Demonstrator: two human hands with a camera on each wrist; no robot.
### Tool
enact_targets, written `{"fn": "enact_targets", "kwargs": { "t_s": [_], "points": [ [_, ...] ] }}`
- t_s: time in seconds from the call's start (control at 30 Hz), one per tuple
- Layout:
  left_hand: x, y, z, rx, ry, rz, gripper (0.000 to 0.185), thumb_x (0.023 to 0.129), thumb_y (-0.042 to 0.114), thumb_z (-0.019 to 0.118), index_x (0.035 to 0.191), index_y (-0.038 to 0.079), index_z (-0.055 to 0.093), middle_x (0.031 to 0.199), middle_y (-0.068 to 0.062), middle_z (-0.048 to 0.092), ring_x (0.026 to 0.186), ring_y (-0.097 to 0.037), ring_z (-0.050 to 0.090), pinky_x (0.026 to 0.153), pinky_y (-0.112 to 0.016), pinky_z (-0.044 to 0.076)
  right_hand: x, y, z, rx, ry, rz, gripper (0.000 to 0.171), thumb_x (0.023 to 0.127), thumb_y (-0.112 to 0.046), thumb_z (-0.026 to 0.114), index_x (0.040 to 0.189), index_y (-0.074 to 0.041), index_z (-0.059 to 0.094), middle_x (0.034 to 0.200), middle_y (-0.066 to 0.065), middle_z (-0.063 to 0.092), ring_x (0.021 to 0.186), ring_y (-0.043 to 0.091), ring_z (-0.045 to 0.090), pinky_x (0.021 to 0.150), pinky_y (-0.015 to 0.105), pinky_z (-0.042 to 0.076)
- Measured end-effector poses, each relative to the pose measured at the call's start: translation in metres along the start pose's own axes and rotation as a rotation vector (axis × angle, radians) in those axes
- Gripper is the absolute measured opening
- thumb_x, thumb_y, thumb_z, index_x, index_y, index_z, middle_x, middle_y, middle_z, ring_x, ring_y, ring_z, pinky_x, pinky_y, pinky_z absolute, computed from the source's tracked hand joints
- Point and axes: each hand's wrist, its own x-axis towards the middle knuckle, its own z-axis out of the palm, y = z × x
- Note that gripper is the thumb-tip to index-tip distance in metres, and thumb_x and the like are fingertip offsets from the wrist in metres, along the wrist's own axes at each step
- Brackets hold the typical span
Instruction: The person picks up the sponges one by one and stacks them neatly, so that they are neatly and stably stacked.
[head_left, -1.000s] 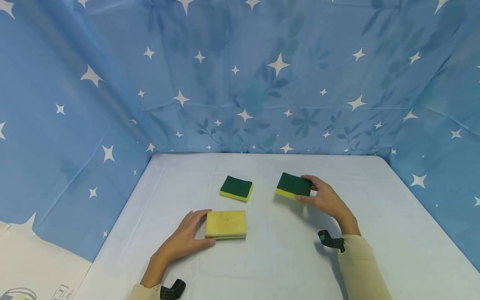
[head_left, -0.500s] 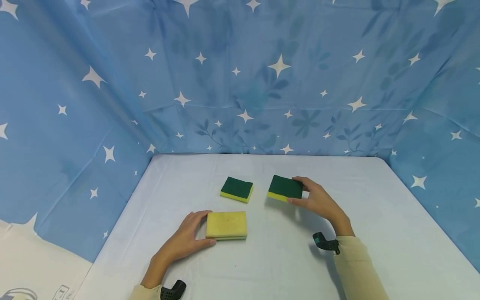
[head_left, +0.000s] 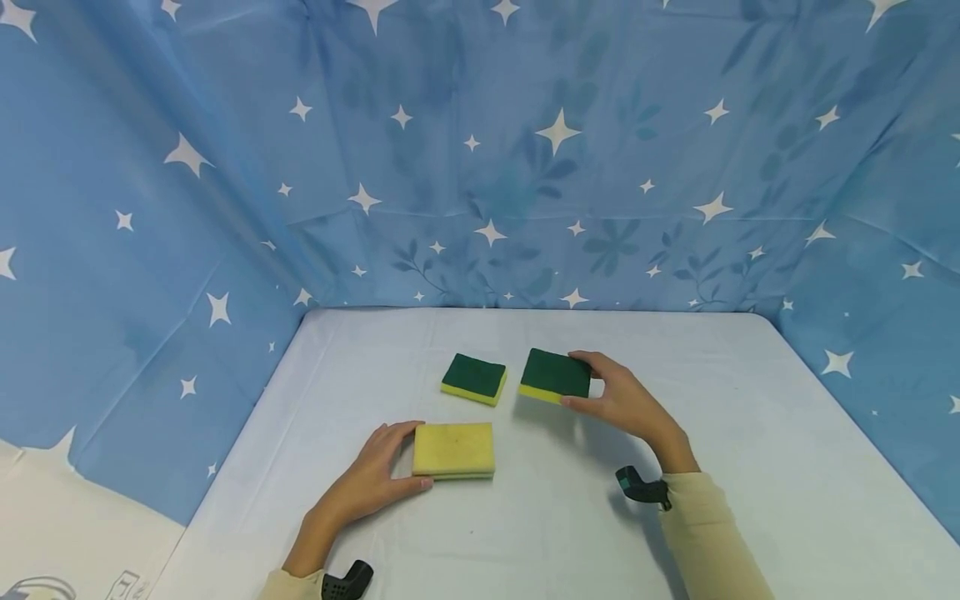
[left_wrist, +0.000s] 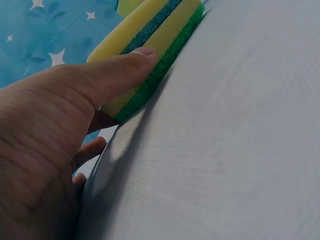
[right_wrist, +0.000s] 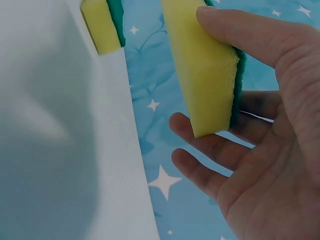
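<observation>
Two stacked sponges (head_left: 453,450), yellow faces up, lie on the white table in the head view. My left hand (head_left: 367,479) grips their left end, thumb on the near side and fingers on the far side. In the left wrist view, the lower sponge's green scouring layer (left_wrist: 165,70) is down at the cloth. My right hand (head_left: 626,408) pinches another sponge (head_left: 555,373) by its right end, dark green face up, raised over its shadow. Left of that held sponge, a smaller-looking sponge (head_left: 474,377) lies green side up behind the stack; the right wrist view shows its yellow side (right_wrist: 101,27).
A white cloth covers the table (head_left: 525,533). Blue star-patterned curtains (head_left: 517,167) stand along the back and both sides. Black wrist cameras (head_left: 643,487) sit at both sleeves. A pale printed cloth (head_left: 67,517) lies at the lower left.
My right hand has carried its sponge leftward, closer to the lone green-topped sponge. The left hand and its stacked sponges have stayed in place.
</observation>
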Motion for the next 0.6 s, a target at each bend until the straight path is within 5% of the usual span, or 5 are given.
{"fn": "enact_targets", "kwargs": {
  "t_s": [0.6],
  "points": [
    [0.001,-0.002,0.002,0.03,0.002,-0.006,0.09,0.089,0.055,0.084,0.16,0.015,0.046,0.162,-0.009,0.047,0.158,-0.042,0.026,0.13,-0.062,0.016,0.006,-0.029,0.024,0.02,-0.059,-0.103,0.081,0.092,-0.042,0.086,0.156,-0.004,0.051,0.15,0.012,0.058,0.126,0.032,0.061,0.106,0.063,0.052]
  ]
}}
